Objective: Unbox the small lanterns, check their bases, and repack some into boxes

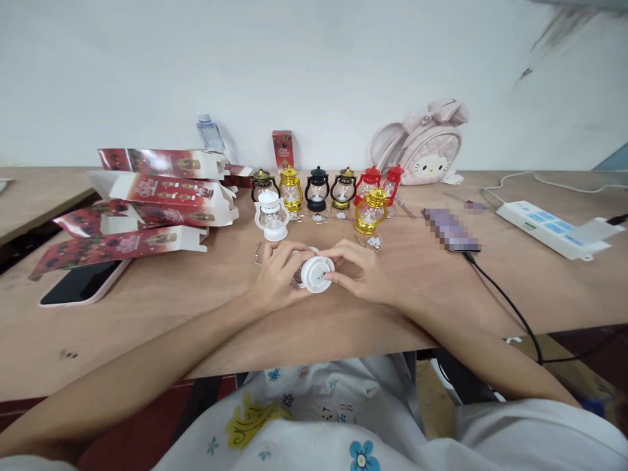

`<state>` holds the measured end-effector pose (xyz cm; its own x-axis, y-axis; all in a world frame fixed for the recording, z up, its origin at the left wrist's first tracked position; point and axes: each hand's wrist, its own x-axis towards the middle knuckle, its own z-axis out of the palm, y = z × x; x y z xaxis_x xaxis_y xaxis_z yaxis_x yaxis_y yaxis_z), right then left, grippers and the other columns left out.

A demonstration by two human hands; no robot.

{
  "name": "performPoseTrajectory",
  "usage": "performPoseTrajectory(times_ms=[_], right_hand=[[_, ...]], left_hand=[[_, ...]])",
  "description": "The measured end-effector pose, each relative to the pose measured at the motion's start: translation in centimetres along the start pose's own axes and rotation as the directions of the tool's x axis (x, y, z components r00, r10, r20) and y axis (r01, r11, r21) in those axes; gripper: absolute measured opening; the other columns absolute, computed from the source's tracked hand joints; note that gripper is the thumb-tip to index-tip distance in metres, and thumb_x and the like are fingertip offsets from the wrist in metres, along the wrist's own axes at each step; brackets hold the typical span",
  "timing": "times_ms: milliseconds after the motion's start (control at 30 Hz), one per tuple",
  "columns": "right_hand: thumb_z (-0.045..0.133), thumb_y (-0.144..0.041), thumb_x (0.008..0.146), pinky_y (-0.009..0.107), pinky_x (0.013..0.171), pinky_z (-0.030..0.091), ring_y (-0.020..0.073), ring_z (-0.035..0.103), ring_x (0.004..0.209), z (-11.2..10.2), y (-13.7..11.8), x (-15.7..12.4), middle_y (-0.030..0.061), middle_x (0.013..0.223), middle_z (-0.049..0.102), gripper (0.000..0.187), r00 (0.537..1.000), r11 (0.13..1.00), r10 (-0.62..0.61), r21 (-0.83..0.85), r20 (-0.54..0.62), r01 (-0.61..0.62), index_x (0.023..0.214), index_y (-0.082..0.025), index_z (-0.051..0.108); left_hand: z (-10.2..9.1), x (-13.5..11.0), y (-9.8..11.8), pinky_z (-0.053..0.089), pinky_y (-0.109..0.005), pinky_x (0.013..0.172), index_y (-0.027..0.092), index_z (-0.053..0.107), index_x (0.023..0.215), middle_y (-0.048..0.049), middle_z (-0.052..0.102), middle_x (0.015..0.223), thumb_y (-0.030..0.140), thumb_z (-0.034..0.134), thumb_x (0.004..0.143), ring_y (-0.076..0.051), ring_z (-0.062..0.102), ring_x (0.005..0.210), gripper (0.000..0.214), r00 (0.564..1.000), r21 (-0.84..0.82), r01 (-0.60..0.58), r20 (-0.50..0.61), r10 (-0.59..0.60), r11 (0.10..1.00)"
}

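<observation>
While both forearms rest on the wooden tabletop point(206, 314), the work sits near its front edge, about midway along. Going from the left edge: a phone point(84, 282) with a pink case lies face up, and behind it are several flattened red and white cartons point(157, 196), stacked loosely and fanned toward the left rear corner. A clear bottle point(210, 134) stands at the back edge just past them, with a small upright red box point(283, 149) further along.

Next comes a white toy lantern point(271, 216) standing upright, and behind it a row of lanterns running along the rear half: black and gold point(261, 183), gold point(291, 188), black point(316, 190), another black and gold point(343, 190), then two red ones point(380, 183). A second gold lantern point(370, 211) stands in front of the red pair.

The left hand point(277, 275) is closed around the body of a white lantern point(314, 271) lying tipped on its side, round base toward the camera. The right hand point(360, 271) touches that base, fingertips point(330, 277) pinched at its rim. Small metal bits lie just behind the hands.

Toward the right, a pink backpack point(424, 147) leans at the back edge, a blurred flat object point(451, 230) with a black cable point(505, 297) lies beside it, and a white power strip point(544, 229) sits near the right edge.
</observation>
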<state>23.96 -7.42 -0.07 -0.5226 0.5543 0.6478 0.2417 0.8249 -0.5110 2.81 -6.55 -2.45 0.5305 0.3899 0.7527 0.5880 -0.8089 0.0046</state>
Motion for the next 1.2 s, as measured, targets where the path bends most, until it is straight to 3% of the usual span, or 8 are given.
performPoseTrajectory(times_ms=[333, 533, 733, 867, 1067, 1200], right_hand=[[0.046, -0.028, 0.094, 0.026, 0.071, 0.052, 0.0162, 0.063, 0.087, 0.7, 0.6, -0.9, 0.0081, 0.098, 0.065, 0.03, 0.992, 0.933, -0.126, -0.337, 0.02, 0.125, 0.122, -0.019, 0.052], [0.045, -0.027, 0.095, 0.026, 0.072, 0.052, 0.0172, 0.064, 0.088, 0.8, 0.6, -1.0, 0.0099, 0.096, 0.067, 0.03, 0.98, 0.864, -0.196, -0.47, 0.022, 0.184, 0.121, -0.015, 0.055], [0.038, -0.019, 0.095, 0.028, 0.075, 0.053, 0.0166, 0.065, 0.088, 1.1, 0.9, -1.4, 0.009, 0.096, 0.068, 0.032, 0.989, 0.844, -0.144, -0.518, 0.031, 0.139, 0.119, -0.018, 0.058], [0.04, -0.022, 0.095, 0.03, 0.076, 0.054, 0.0177, 0.065, 0.089, 1.2, 1.2, -1.4, 0.0091, 0.097, 0.068, 0.031, 0.993, 0.863, -0.119, -0.492, 0.021, 0.114, 0.119, -0.02, 0.059], [0.047, -0.028, 0.093, 0.032, 0.076, 0.053, 0.0186, 0.065, 0.086, 0.7, 0.9, -1.0, 0.0087, 0.095, 0.069, 0.025, 0.984, 0.905, -0.175, -0.396, -0.018, 0.154, 0.113, -0.019, 0.059], [0.041, -0.026, 0.094, 0.032, 0.076, 0.051, 0.0169, 0.065, 0.082, 0.0, 1.5, -0.9, 0.0066, 0.094, 0.069, 0.023, 0.983, 0.945, -0.012, -0.325, -0.184, -0.05, 0.111, -0.021, 0.056]], left_hand=[[0.0, 0.0, -0.1, 0.034, -0.037, 0.079, 0.019, 0.054, 0.11, -0.0113, 0.065, 0.106, 0.046, 0.06, 0.083, -0.023, 0.06, 0.094, 0.038, 0.998, 0.006, 0.041, 0.042, -0.041, 0.999], [-0.1, 0.3, 0.0, 0.036, -0.037, 0.081, 0.019, 0.053, 0.11, -0.0115, 0.065, 0.109, 0.039, 0.061, 0.085, -0.022, 0.061, 0.099, 0.033, 1.0, 0.002, 0.002, 0.01, -0.002, 1.0], [0.2, 0.2, 0.2, 0.038, -0.036, 0.087, 0.021, 0.052, 0.111, -0.0099, 0.066, 0.11, 0.036, 0.06, 0.086, -0.022, 0.06, 0.105, 0.031, 0.999, 0.02, 0.015, -0.041, -0.015, 1.0], [0.3, 0.1, 0.1, 0.038, -0.036, 0.089, 0.022, 0.052, 0.113, -0.0091, 0.065, 0.112, 0.038, 0.06, 0.086, -0.022, 0.06, 0.107, 0.032, 0.999, 0.025, 0.033, -0.02, -0.032, 0.999], [-0.1, 0.2, 0.1, 0.038, -0.036, 0.084, 0.022, 0.054, 0.111, -0.0103, 0.065, 0.111, 0.036, 0.059, 0.086, -0.023, 0.06, 0.105, 0.03, 1.0, -0.002, 0.011, 0.021, -0.011, 1.0], [-0.2, 0.3, 0.2, 0.036, -0.037, 0.084, 0.022, 0.056, 0.109, -0.0095, 0.066, 0.109, 0.031, 0.058, 0.085, -0.023, 0.06, 0.104, 0.025, 0.997, -0.025, 0.03, 0.067, -0.029, 0.999]])
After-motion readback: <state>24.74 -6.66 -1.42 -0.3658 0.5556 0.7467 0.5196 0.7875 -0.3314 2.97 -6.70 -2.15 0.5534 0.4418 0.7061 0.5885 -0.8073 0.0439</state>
